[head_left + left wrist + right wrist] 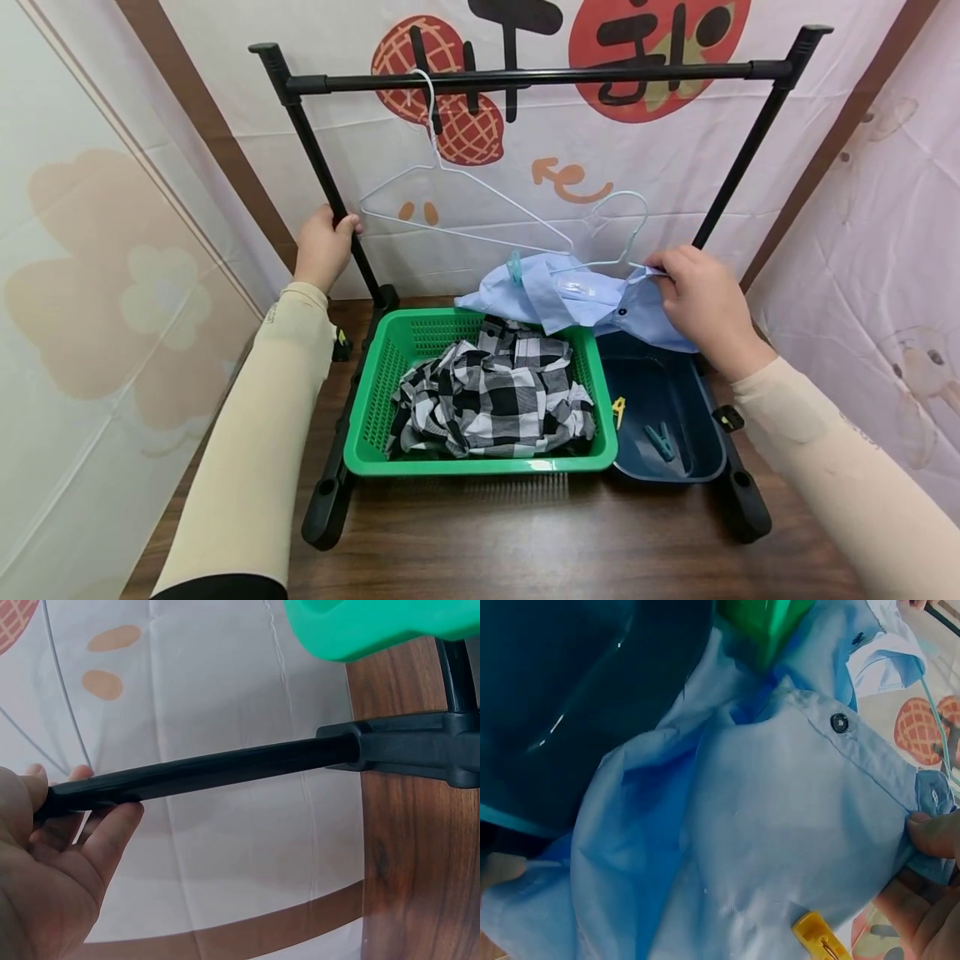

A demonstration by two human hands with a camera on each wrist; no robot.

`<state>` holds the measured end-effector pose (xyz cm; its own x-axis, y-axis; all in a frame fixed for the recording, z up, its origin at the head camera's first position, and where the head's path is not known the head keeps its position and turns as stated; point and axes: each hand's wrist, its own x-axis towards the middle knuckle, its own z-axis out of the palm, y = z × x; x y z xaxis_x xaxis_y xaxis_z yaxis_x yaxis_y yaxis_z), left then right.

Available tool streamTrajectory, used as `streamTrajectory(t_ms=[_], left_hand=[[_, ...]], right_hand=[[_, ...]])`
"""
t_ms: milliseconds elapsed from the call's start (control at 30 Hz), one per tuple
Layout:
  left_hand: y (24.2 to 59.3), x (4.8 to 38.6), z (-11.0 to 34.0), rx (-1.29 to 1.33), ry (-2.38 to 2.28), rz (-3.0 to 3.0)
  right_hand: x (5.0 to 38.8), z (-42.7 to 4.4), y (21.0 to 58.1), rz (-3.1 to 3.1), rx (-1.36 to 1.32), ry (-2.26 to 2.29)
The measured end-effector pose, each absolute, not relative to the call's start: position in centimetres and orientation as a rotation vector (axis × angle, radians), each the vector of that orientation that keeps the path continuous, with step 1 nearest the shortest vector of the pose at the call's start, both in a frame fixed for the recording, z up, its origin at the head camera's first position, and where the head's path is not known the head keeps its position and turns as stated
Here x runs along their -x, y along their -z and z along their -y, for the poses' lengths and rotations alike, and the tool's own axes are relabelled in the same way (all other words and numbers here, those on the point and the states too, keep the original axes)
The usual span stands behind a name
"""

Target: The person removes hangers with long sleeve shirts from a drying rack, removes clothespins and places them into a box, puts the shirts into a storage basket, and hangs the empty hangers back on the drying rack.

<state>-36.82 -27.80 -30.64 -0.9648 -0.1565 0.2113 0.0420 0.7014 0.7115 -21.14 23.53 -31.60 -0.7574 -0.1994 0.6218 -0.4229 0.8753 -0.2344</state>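
Note:
My left hand [324,250] grips the left post [202,778] of a black clothes rack, thumb and fingers around it. My right hand [705,304] pinches the edge of a light blue shirt [540,292] between thumb and fingers, close to a dark button. A pale teal wire hanger [628,246] runs into the shirt, its hook standing above the cloth. On the shirt's left part sits a teal clip [514,267], and the right wrist view shows a yellow clothespin [821,937] on the fabric. The shirt drapes over the back edges of both baskets.
A white wire hanger [435,150] hangs from the rack's top bar [525,79]. Between the posts stands a green basket [480,467] with a black-and-white checked garment [502,400]. Beside it, a dark blue basin [637,467] holds a teal clothespin [661,442]; a yellow one [618,412] is at its left side.

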Motion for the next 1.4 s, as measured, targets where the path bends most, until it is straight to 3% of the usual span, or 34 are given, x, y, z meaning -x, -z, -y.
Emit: streamTrajectory(t_ms=[267,667,1400], left_hand=[[30.7,36.8,27.9,-0.094,1.122,2.647],[31.3,37.1,28.1,-0.063,1.072,2.639],[30.9,36.1,27.8,-0.018,1.079,2.654]], right_hand=[[19.5,-22.4,31.9,2.288,-0.537,-0.460],[17.9,-19.6,29.7,2.071,-0.679,-0.404],[15.0,-16.3,20.2,1.864,-0.677,-0.465]])
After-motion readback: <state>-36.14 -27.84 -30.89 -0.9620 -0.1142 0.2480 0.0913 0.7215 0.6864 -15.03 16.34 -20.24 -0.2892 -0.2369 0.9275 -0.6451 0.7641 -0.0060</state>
